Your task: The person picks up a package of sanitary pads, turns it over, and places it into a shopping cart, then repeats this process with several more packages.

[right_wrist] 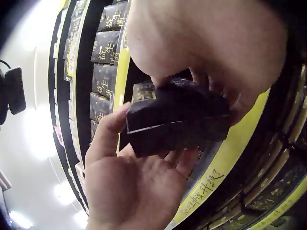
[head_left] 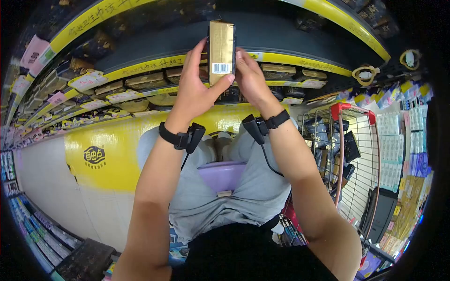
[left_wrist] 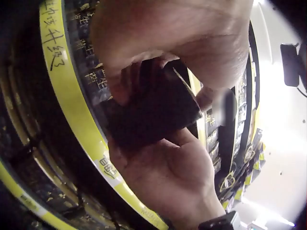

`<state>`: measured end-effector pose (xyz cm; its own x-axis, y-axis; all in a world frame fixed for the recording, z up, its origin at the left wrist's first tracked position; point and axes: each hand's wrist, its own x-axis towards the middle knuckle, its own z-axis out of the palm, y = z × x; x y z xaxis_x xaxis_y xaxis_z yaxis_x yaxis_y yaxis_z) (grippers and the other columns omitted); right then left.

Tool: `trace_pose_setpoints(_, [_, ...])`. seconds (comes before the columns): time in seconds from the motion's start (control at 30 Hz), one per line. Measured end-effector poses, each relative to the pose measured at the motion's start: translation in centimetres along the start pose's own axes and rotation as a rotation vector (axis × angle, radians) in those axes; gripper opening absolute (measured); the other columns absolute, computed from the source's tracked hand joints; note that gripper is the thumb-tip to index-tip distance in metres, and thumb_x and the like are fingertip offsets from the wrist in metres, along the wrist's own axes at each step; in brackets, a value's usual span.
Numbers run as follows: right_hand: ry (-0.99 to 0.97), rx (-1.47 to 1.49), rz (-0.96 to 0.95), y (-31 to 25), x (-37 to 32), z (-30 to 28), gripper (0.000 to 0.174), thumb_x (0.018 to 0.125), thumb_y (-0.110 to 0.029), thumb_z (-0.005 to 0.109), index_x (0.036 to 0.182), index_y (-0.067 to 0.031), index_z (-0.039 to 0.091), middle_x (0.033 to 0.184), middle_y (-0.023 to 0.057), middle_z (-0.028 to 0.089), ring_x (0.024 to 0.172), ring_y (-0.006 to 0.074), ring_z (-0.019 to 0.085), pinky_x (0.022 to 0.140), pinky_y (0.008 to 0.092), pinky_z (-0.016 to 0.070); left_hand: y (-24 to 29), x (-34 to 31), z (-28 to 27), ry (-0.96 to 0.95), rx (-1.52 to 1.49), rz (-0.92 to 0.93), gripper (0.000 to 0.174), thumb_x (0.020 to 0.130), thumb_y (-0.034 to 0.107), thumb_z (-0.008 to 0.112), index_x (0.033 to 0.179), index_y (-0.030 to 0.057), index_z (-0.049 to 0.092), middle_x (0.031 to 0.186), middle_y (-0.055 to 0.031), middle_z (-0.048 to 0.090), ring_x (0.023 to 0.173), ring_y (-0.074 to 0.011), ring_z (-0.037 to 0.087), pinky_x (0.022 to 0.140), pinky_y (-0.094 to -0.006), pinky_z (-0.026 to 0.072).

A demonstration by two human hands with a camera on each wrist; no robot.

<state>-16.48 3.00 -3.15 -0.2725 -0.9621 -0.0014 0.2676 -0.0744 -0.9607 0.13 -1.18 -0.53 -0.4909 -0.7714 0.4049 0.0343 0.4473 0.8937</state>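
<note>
Both hands hold a dark packet with a gold side panel and a white barcode label [head_left: 221,51] upright before a shelf. My left hand [head_left: 197,89] grips its left side, the thumb lying across the lower edge by the barcode. On the other side my right hand [head_left: 253,79] has its fingers bent against the packet's dark face. In the right wrist view the packet [right_wrist: 177,112] shows gold characters and a fold line, held between the two hands. The left wrist view shows the packet [left_wrist: 148,110] as a dark shape between the palms; its print is hidden.
Shelves with yellow edge strips [head_left: 154,65] run across the front, packed with dark packets [head_left: 145,80] on lower tiers. A shopping cart [head_left: 358,154] with dark packets stands at the right. Below the hands are the person's knees and a purple stool [head_left: 221,177]. Stocked shelves line the far right.
</note>
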Motion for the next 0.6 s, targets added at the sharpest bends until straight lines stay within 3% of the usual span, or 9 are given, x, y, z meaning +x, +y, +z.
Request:
trace_pose_setpoints(0.07, [0.048,-0.069,-0.057,-0.8,-0.3,0.3,0.052,0.102,-0.033,0.059,0.141,-0.0019,0.046,0.111,0.0077,0.063,0.101,0.0138,0.056,0.085,0.0265,0.0445,-0.2,0.2,0.3,0.064,-0.098,0.042,0.079,0.083,0.003,0.07,0.152,0.0038,0.03,0.141,-0.0167,0.047,0.124,-0.0238,0.054,0.098,-0.0349,0.0493])
trace_pose_setpoints(0.1, [0.048,-0.077,-0.076,-1.6,-0.6,0.6,0.051,0.098,-0.021,0.064,0.142,-0.0027,0.044,0.116,0.0095,0.061,0.106,0.0154,0.056,0.09,0.0285,0.0457,-0.3,0.3,0.3,0.089,-0.138,0.029,0.078,0.083,0.0,0.066,0.152,0.0042,0.03,0.142,-0.0161,0.047,0.124,-0.0237,0.053,0.098,-0.0346,0.049])
trace_pose_setpoints(0.2, [-0.008,-0.024,-0.187,-1.6,-0.2,0.3,0.055,0.093,-0.008,0.066,0.142,-0.0036,0.042,0.129,0.0123,0.055,0.114,0.0186,0.054,0.1,0.0326,0.0447,-0.5,0.7,-0.3,0.148,-0.212,-0.001,0.078,0.078,-0.01,0.053,0.151,0.0039,0.031,0.143,-0.0146,0.046,0.124,-0.0242,0.052,0.095,-0.0335,0.0492])
trace_pose_setpoints(0.3, [-0.08,-0.127,-0.262,-2.0,-0.1,-0.1,0.052,0.093,-0.003,0.063,0.141,-0.0043,0.044,0.134,0.0117,0.053,0.121,0.0217,0.052,0.105,0.0344,0.042,-2.5,0.7,-0.7,0.172,-0.05,-0.029,0.076,0.078,-0.01,0.054,0.15,0.0018,0.033,0.145,-0.0161,0.045,0.126,-0.0266,0.052,0.097,-0.0346,0.0486])
trace_pose_setpoints(0.33, [-0.095,-0.204,-0.303,-2.0,0.0,-0.1,0.051,0.093,-0.002,0.063,0.141,-0.0044,0.045,0.135,0.0113,0.053,0.123,0.0219,0.051,0.106,0.0347,0.0416,-2.4,1.0,-1.1,0.185,0.1,0.034,0.073,0.079,-0.003,0.063,0.147,0.0008,0.036,0.14,-0.0208,0.045,0.125,-0.0314,0.049,0.099,-0.0385,0.0461])
trace_pose_setpoints(0.43, [-0.161,-0.317,-0.364,-2.2,-0.4,0.3,0.049,0.094,0.0,0.058,0.142,-0.0049,0.046,0.142,0.0105,0.05,0.133,0.0232,0.046,0.109,0.0365,0.0391,-1.4,0.2,-1.1,0.245,0.435,0.086,0.072,0.077,0.01,0.074,0.14,-0.0004,0.04,0.131,-0.023,0.043,0.12,-0.0347,0.046,0.101,-0.0422,0.0435])
trace_pose_setpoints(0.47, [-0.173,-0.322,-0.368,-2.4,-0.5,0.5,0.049,0.095,-0.001,0.057,0.143,-0.005,0.047,0.144,0.0108,0.049,0.135,0.0234,0.044,0.11,0.0368,0.038,-1.3,0.5,-1.1,0.236,0.362,0.089,0.081,0.073,0.024,0.084,0.135,-0.0017,0.039,0.123,-0.0218,0.039,0.116,-0.0352,0.043,0.102,-0.0435,0.0408])
trace_pose_setpoints(0.6, [-0.226,-0.293,-0.404,-2.6,-0.7,0.8,0.047,0.098,-0.007,0.054,0.144,-0.0054,0.048,0.153,0.0118,0.042,0.144,0.0248,0.037,0.115,0.0384,0.033,0.0,0.9,-0.9,0.293,0.349,0.1,0.091,0.071,0.028,0.089,0.135,-0.0044,0.033,0.123,-0.0205,0.038,0.116,-0.0348,0.046,0.101,-0.0435,0.0414])
